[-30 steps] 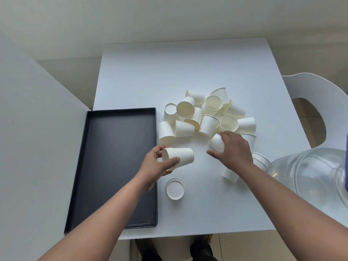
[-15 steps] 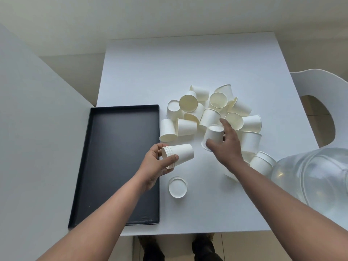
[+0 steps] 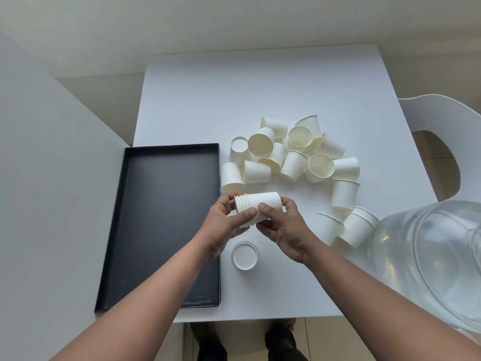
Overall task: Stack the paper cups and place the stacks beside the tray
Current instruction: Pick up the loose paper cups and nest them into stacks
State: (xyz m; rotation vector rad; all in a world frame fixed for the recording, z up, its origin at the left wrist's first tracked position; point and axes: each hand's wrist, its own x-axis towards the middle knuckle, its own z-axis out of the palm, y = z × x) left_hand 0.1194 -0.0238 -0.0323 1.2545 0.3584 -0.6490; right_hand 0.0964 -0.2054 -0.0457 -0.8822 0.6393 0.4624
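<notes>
A stack of white paper cups (image 3: 256, 207) lies sideways in the air above the white table, rims to the left. My left hand (image 3: 229, 225) grips its rim end, and my right hand (image 3: 282, 230) holds the bottom end. Beyond my hands lies a heap of several loose paper cups (image 3: 286, 155), some on their sides, some upside down. More loose cups (image 3: 348, 227) sit to the right. The black tray (image 3: 166, 222) lies to the left, with nothing in it.
One cup (image 3: 245, 256) stands upright near the tray's right edge, below my hands. A clear plastic container (image 3: 432, 259) bulges in at the right. A white chair (image 3: 447, 131) stands beyond the table's right edge, and a grey wall panel (image 3: 52, 204) rises at the left.
My right hand picked a cup from the pile, carried it left and now holds the bottom end of the stack in my left hand. The stack looks longer.
</notes>
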